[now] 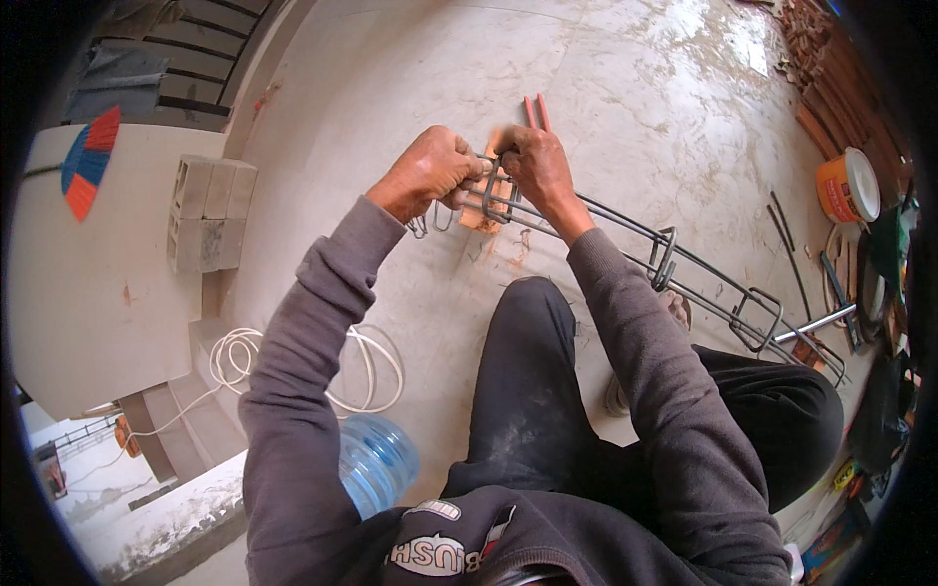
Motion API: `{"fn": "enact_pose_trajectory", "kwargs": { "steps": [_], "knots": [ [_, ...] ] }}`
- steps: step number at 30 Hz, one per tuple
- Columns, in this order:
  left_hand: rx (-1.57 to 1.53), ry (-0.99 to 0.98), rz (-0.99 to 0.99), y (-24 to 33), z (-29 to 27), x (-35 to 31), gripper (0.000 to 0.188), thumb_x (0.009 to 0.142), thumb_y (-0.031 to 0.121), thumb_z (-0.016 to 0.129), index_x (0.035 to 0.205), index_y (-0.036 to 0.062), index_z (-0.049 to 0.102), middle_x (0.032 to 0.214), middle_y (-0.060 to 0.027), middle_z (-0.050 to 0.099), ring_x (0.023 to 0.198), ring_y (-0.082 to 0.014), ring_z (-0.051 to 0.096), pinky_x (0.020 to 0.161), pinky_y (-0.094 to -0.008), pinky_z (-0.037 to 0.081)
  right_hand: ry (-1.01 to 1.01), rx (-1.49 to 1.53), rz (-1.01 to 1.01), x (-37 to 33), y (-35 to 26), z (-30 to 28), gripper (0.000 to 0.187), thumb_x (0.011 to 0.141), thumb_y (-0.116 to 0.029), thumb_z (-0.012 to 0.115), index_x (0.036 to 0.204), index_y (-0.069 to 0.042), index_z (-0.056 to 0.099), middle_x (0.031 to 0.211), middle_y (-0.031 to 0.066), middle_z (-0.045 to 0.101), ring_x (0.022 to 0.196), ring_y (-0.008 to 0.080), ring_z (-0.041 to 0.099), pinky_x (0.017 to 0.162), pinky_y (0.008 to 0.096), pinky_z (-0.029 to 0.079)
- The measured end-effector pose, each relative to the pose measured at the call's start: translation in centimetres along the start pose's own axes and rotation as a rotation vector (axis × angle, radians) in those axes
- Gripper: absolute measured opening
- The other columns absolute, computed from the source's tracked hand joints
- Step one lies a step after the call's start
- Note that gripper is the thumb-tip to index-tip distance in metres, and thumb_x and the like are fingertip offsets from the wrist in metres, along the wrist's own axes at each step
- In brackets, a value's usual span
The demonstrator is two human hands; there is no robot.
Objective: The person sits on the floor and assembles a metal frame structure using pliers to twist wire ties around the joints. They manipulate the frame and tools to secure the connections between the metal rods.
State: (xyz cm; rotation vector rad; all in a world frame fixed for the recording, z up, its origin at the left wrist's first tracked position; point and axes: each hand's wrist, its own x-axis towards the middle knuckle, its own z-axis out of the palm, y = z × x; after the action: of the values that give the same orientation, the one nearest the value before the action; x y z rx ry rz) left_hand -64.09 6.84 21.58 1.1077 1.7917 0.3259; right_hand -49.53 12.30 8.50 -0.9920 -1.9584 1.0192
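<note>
A long rebar cage with square stirrups runs from between my hands to the lower right. My left hand is closed at the cage's left end, fingertips against the end stirrup. Thin bent tie wires hang from under its curled fingers. On the other side of that stirrup, my right hand is closed in a pinch, its fingertips smeared by motion; what they hold is hidden. Two red tool handles stick out just beyond it; whether they touch the hand, I cannot tell. A wooden block lies under the cage end.
Grey blocks and a red-and-blue broom are at the left. A white cable coils near a large blue water bottle. On the right are an orange bucket, loose bars and a metal tube.
</note>
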Motion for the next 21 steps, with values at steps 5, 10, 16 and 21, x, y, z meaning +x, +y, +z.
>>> {"fn": "enact_pose_trajectory", "kwargs": {
  "steps": [5, 10, 16, 21],
  "knots": [
    [-0.577, -0.170, -0.139, 0.2, -0.5, -0.5, 0.024, 0.097, 0.012, 0.059, 0.105, -0.0101, 0.060, 0.089, -0.0162, 0.070, 0.071, -0.0215, 0.072, 0.065, -0.0317, 0.063, 0.044, 0.035, 0.037, 0.1, -0.1, 0.3, 0.007, 0.072, 0.002, 0.060, 0.076, -0.001, 0.066, 0.070, 0.0173, 0.065, 0.071, 0.0359, 0.065, 0.100, 0.0386, 0.042],
    [-0.324, -0.273, -0.012, 1.7, 0.7, -2.0, 0.038, 0.094, 0.006, 0.055, 0.126, -0.0141, 0.053, 0.105, -0.0217, 0.068, 0.102, -0.0284, 0.066, 0.093, -0.0391, 0.053, 0.020, -0.034, 0.047, 0.2, 0.3, 0.3, 0.008, 0.078, -0.005, 0.065, 0.081, -0.008, 0.072, 0.075, 0.0144, 0.070, 0.075, 0.0322, 0.070, 0.070, 0.0431, 0.054],
    [0.954, -0.203, 0.377, 2.8, 0.7, 0.2, 0.019, 0.085, 0.007, 0.061, 0.099, 0.0002, 0.072, 0.102, -0.0212, 0.068, 0.095, -0.0374, 0.065, 0.084, -0.0423, 0.052, 0.022, -0.096, -0.022, 0.4, 0.6, 0.7, 0.004, 0.078, -0.006, 0.067, 0.080, -0.006, 0.070, 0.078, 0.0175, 0.068, 0.084, 0.0363, 0.066, 0.083, 0.0432, 0.048],
    [1.231, -0.205, 0.540, 5.3, 2.4, -0.1, 0.012, 0.082, 0.006, 0.063, 0.088, 0.0000, 0.072, 0.088, -0.0204, 0.070, 0.085, -0.0388, 0.068, 0.077, -0.0457, 0.054, -0.018, 0.171, 0.019, 0.1, 0.7, 0.4, 0.012, 0.075, -0.003, 0.067, 0.087, -0.001, 0.071, 0.086, 0.0187, 0.069, 0.127, 0.0398, 0.052, 0.125, 0.0444, 0.014]
  ]
}}
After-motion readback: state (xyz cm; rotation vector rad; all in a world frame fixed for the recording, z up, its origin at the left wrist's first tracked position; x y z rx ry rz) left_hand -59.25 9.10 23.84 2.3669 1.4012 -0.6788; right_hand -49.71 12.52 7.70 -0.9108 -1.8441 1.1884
